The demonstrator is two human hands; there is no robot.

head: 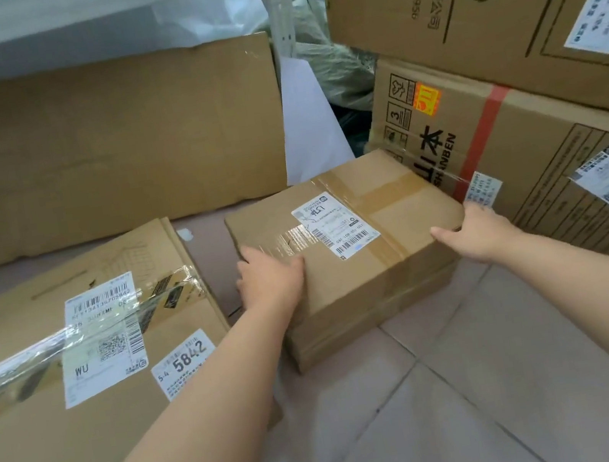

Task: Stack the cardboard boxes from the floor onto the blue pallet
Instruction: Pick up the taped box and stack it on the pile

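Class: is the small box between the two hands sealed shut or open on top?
Sealed shut. The small box has its top flaps flat, brown tape crossing them, and a shipping label stuck over the seam.

The small rectangular cardboard box point(356, 258) in the middle is plain brown, crossed by tan tape, with a white label point(335, 224) printed in black barcodes. The wide flat cardboard box point(84, 348) to its left is the same brown, banded by glossy clear tape, and wears white stickers, one reading 5842 in black. The stacked cardboard carton point(526, 169) on the right is brown with black symbols and lettering, a red tape stripe point(483, 138) and an orange-yellow sticker point(427, 99). The tiled floor point(465, 405) is pale grey with darker grout lines.
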